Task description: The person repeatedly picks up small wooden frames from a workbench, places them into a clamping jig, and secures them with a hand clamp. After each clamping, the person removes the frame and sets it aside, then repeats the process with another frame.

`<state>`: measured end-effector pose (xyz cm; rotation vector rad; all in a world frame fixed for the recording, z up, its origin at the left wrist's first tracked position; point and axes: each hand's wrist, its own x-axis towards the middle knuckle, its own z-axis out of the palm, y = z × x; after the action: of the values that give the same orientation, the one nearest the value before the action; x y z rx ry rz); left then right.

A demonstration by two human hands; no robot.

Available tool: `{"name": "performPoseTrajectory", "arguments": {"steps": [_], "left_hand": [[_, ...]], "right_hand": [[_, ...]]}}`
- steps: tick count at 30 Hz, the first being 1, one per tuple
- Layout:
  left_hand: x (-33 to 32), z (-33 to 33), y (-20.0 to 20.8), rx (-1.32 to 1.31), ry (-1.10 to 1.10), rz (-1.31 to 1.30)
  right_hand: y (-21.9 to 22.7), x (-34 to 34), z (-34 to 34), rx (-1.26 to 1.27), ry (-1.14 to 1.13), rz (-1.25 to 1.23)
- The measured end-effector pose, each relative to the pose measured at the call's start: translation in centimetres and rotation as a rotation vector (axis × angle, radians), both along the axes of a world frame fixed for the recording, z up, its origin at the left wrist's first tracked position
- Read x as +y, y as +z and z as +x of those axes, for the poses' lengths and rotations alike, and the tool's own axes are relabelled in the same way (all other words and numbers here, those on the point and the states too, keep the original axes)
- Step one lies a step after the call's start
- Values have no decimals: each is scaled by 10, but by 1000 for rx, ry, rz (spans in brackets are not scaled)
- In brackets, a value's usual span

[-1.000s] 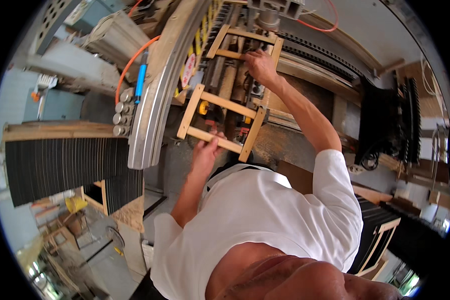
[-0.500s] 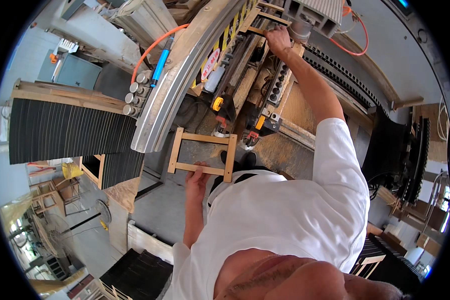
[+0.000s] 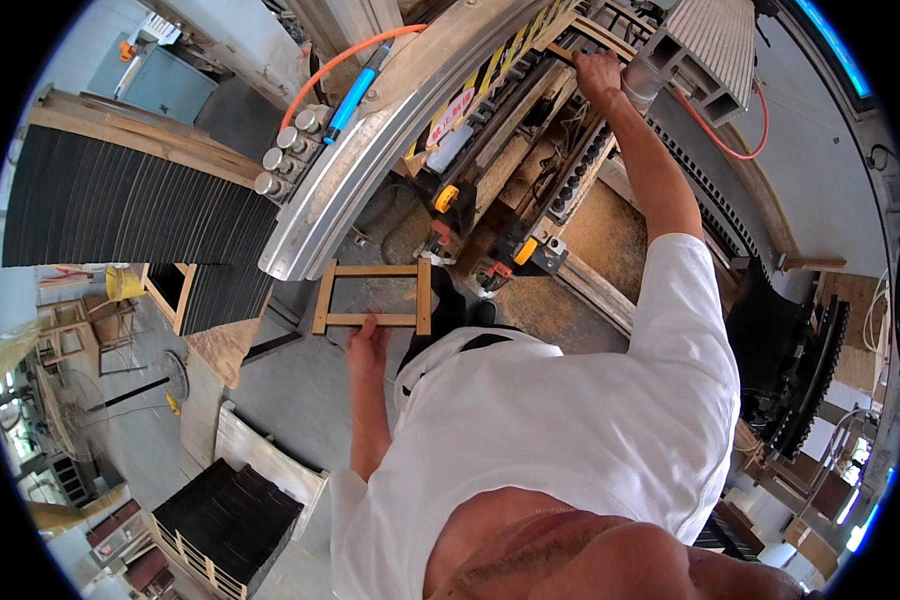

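My left hand is closed on the lower rail of a small wooden frame, which has two uprights and two crossbars. That frame hangs in the air left of my body, beyond the near end of a woodworking machine. My right arm reaches far over the machine. At its end my right hand is closed on a second wooden frame with dark edges, lying at the far end of the machine beside a metal cylinder. My right fingertips are partly hidden.
Twin machine rails with yellow-knobbed clamps run away from me, with sawdust around them. A curved metal beam with striped tape stands left of them. Stacked black-edged frames lie at left; another dark stack sits lower left.
The frame in my left hand has moved left, away from the clamps, and hangs more level. My right hand stays at the far frame. The whole view has shifted somewhat.
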<state>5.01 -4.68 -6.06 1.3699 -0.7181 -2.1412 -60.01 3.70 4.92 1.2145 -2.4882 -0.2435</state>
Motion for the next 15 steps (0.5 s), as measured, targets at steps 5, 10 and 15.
{"name": "performPoseTrajectory", "arguments": {"steps": [5, 10, 15], "left_hand": [[-3, -10, 0, -29, 0, 5], [-1, -8, 19, -60, -15, -77], [6, 20, 58, -203, 4, -290]], "right_hand": [[6, 1, 5, 24, 5, 23], [4, -1, 0, -5, -44, 57], [10, -11, 11, -87, -30, 74]]}}
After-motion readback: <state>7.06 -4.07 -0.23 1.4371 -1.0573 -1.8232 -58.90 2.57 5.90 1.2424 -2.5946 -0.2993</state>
